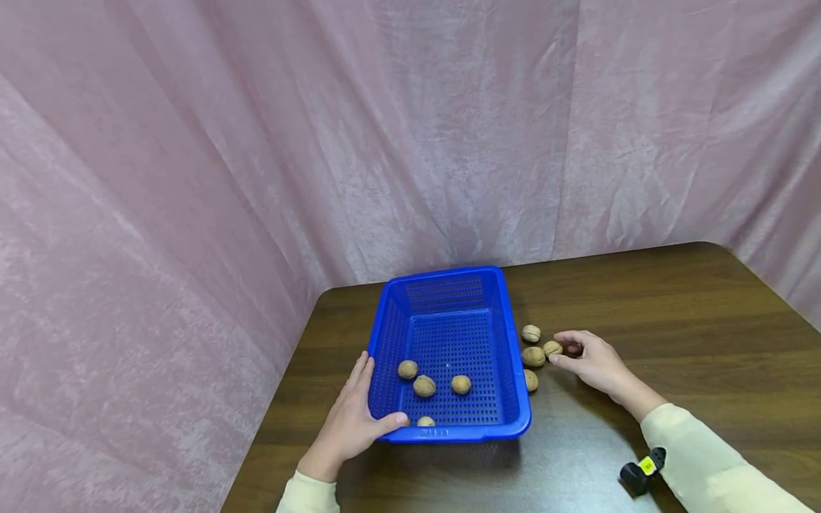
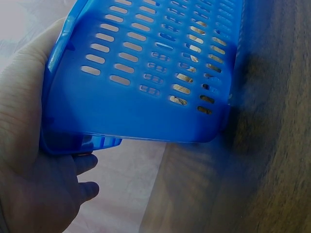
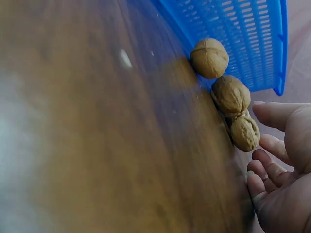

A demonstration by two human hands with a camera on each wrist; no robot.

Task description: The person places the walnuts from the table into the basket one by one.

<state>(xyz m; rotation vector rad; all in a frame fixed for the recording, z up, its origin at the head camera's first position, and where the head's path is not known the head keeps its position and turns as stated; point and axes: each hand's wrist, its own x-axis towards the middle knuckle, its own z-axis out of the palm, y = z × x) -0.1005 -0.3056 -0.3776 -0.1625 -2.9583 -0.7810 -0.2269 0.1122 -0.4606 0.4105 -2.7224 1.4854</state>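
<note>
A blue plastic basket (image 1: 442, 432) with slotted walls stands on the table, several walnuts (image 1: 424, 387) lying inside toward its near end. My left hand (image 1: 349, 417) holds the basket's near left corner, thumb over the near rim and fingers along the outer left side. Outside the right wall, several more walnuts (image 1: 533, 356) sit close together. My right hand (image 1: 593, 362) is at the rightmost loose walnut (image 1: 553, 348), thumb and fingers spread about it. In the right wrist view its fingertips are very near that walnut (image 3: 245, 133); firm contact cannot be made out.
The brown wooden table (image 1: 673, 306) carries everything. Pink curtains (image 1: 449, 142) hang behind it and to the left. A small black object with a yellow label (image 1: 643, 470) is beside my right sleeve.
</note>
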